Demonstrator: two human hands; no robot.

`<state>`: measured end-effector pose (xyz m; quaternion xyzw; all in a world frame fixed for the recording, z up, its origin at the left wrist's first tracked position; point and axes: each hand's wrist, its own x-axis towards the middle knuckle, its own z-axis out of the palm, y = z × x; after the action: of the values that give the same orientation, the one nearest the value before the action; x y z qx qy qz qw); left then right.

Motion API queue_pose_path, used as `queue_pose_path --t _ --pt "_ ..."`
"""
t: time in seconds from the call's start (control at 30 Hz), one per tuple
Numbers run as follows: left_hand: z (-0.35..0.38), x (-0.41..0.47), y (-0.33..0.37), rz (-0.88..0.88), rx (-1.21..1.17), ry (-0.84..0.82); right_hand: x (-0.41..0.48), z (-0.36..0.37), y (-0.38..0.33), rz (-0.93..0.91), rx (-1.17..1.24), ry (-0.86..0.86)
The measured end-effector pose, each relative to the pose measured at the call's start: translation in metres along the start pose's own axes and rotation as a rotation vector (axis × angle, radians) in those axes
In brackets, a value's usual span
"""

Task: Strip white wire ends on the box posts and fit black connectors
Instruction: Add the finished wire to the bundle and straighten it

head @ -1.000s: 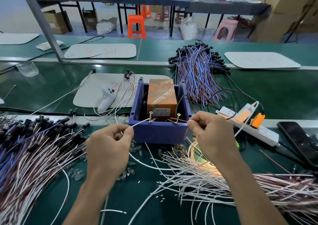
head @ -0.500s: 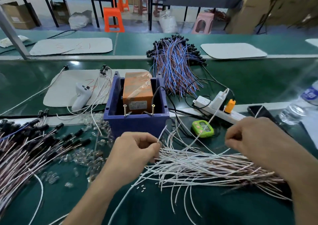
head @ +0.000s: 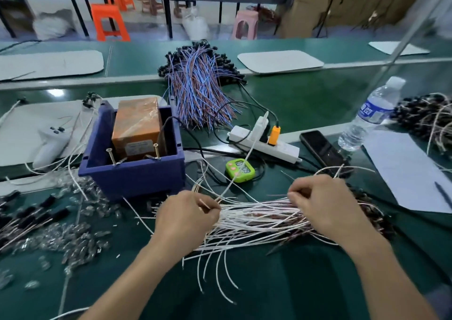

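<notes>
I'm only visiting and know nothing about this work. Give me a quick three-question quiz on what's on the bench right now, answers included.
1. True or false: the left hand and the right hand are both at the pile of white wires.
2. Which of these lies between the blue box and the black phone? A) green timer B) water bottle C) orange stool
3. How many metal posts stick up at the blue box's near wall?

Key: 1 true; 2 A; 3 two.
</notes>
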<state>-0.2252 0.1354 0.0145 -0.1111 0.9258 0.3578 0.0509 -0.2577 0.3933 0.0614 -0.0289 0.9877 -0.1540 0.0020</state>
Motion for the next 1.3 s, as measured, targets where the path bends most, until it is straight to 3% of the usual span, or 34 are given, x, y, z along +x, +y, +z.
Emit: queue_pose_path --t 0.3,0.43,0.57,0.67,0.77,0.93,1.03,1.17,1.23,1.3 --pt "-0.001 -0.009 -0.010 -0.008 -0.172 0.080 -0.009 0.062 -0.016 -0.160 0.353 0.081" --pt "-0.006 -0.015 -0.006 0.097 -0.195 0.190 -0.010 0.072 -0.026 -0.198 0.400 0.047" --pt "-0.011 -0.019 0.000 0.252 -0.061 0.311 -0.010 0.072 -0.034 -0.180 0.582 0.132" --pt "-0.012 -0.023 0.008 0.385 -0.079 0.197 -0.006 0.069 -0.044 -0.124 0.781 0.200" --pt "-0.008 -0.022 0.021 0.426 -0.149 0.014 -0.004 0.066 -0.060 -0.192 0.891 0.133" --pt "-0.005 -0.012 0.016 0.346 0.010 0.078 -0.007 0.063 -0.064 -0.251 0.822 -0.024" --pt "-0.006 -0.005 0.000 0.221 0.104 0.069 0.004 0.048 -0.037 -0.188 0.599 0.044" --pt "-0.010 0.001 -0.015 0.108 0.050 -0.020 0.027 0.033 -0.011 -0.173 0.113 -0.238" --pt "-0.009 0.003 -0.017 0.088 -0.005 -0.039 0.032 0.036 -0.008 -0.205 0.068 -0.327" --pt "-0.009 0.005 -0.017 0.069 -0.101 -0.056 0.036 0.041 -0.009 -0.261 0.063 -0.287"
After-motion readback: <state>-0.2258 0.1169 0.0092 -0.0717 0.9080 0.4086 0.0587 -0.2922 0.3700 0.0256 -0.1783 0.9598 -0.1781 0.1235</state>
